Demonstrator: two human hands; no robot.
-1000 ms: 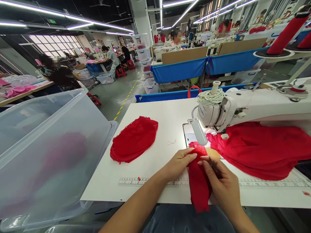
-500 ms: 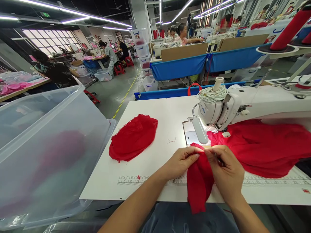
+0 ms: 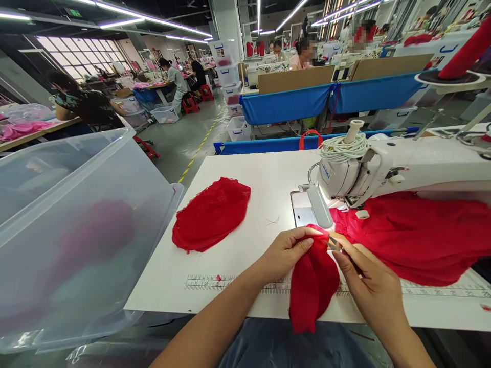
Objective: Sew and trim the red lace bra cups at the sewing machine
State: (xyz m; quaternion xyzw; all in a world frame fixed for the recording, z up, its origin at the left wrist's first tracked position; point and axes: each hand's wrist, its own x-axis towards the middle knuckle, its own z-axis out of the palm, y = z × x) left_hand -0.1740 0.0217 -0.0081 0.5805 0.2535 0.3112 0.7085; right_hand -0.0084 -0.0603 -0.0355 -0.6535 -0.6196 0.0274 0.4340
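Observation:
Pinched in my left hand (image 3: 289, 253) is the top edge of a red fabric piece (image 3: 312, 291), which hangs down over the table's front edge. My right hand (image 3: 370, 278) is closed around small thread snips (image 3: 334, 245), their metal blades pointing left at the fabric's upper edge. Just beyond both hands stands a white sewing machine (image 3: 345, 174). More red fabric (image 3: 418, 235) lies under and to the right of its needle area. A separate red fabric piece (image 3: 213, 214) rests flat on the table to the left.
A printed ruler scale (image 3: 203, 282) runs along the front of the white table (image 3: 161, 291). A large translucent bin (image 3: 95, 230) stands at the left. Red thread cones (image 3: 466, 48) are at the upper right. Other people work at tables behind.
My right hand has let go of the fabric edge and moved slightly right, bringing the snips' blades into view at the edge. My left hand keeps its pinch on the fabric.

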